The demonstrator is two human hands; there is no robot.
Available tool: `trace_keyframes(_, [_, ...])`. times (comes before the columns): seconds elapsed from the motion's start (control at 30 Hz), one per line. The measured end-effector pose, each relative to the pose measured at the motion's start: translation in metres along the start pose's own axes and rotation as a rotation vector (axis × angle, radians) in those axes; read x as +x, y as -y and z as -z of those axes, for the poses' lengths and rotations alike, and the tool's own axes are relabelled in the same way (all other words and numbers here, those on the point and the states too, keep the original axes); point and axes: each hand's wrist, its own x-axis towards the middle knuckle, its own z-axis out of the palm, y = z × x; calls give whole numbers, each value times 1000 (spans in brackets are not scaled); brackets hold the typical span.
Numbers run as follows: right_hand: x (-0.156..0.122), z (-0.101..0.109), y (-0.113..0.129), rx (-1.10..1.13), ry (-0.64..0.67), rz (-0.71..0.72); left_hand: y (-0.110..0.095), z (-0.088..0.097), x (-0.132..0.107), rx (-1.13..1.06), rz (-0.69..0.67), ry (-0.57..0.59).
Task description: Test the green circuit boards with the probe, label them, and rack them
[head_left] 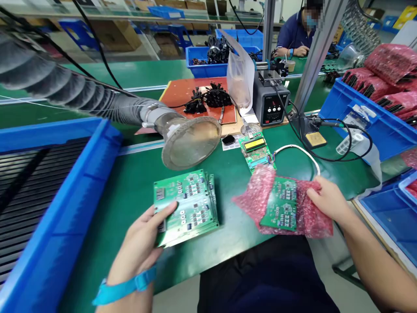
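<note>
My left hand point(143, 234), with a blue strap at the wrist, grips a stack of green circuit boards point(185, 204), thumb on top and fingers beneath. At the right, my right hand point(329, 200) pinches the side of pink bubble wrap point(314, 213). On that wrap lies a green circuit board point(282, 204), one flap of the wrap spread to its left. Just beyond the wrap sits a smaller board with a yellow display point(254, 144) and a white cable point(301, 150) running toward my right hand.
A fume extraction hose point(192, 139) hangs over the table's middle. Blue bins flank me, a slotted one point(97, 174) at left and one with pink-wrapped packs point(365, 126) at right. A soldering station point(273, 102) and iron stand point(312, 134) stand behind. Across sits a co-worker point(293, 32).
</note>
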Motion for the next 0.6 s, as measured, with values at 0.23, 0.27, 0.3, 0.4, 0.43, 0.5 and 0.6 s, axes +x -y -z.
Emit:
trace_keyframes(0.23, [-7,-10,9,-1,74,-12,10,-6,8,78,-14,-29])
trace_keyframes(0.27, [-8,-13,13,-53,83,-19,16,-12,9,94,-34,16])
trace_keyframes(0.3, [-8,-17,15,-81,89,-31,21,-19,9,112,-59,70])
trace_keyframes(0.4, [-7,-24,11,-19,96,-84,34,-37,8,192,-150,229])
trace_keyframes(0.43, [-6,-25,7,24,92,-96,36,-40,8,229,-185,266])
trace_keyframes(0.5, [-4,-28,-1,102,78,-103,37,-44,9,319,-261,304])
trace_keyframes(0.6, [-2,-29,-8,198,46,-93,37,-43,16,476,-396,251])
